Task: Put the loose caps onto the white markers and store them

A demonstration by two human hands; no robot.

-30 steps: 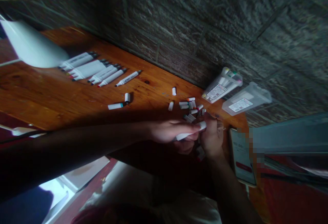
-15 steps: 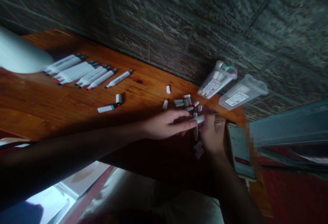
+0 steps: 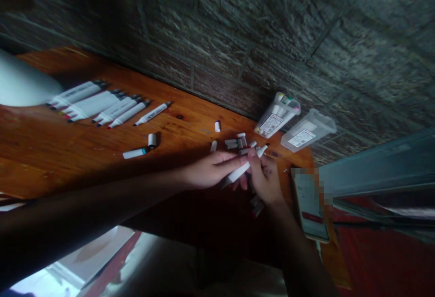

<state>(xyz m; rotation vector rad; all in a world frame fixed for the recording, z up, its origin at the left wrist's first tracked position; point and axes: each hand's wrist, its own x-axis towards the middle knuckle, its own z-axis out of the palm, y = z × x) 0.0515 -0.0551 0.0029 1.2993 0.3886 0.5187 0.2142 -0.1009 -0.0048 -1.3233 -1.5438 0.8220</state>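
A white marker point(image 3: 239, 172) is held slantwise between my two hands, its pale nib end pointing up and right and its dark end down and left. My left hand point(image 3: 209, 169) is closed on the marker's body from the left. From the right, my right hand point(image 3: 267, 180) grips it near the upper end, thumb on top. Just beyond my fingers lies a cluster of loose white marker caps point(image 3: 232, 144), several with coloured ends. More caps point(image 3: 257, 207) lie in shadow beside my right wrist.
Several uncapped markers point(image 3: 91, 107) lie in a row on the wooden table point(image 3: 190, 134). Single caps point(image 3: 217, 126) are scattered about. Near the brick wall stand a clear case with markers point(image 3: 277, 115) and another clear case point(image 3: 307, 130). A phone point(image 3: 311, 211) lies at the right edge.
Earlier a short white piece was between my hands, above a marker-like thing. Now both hands hold a long marker, tilted up to the right. The view has shifted slightly.
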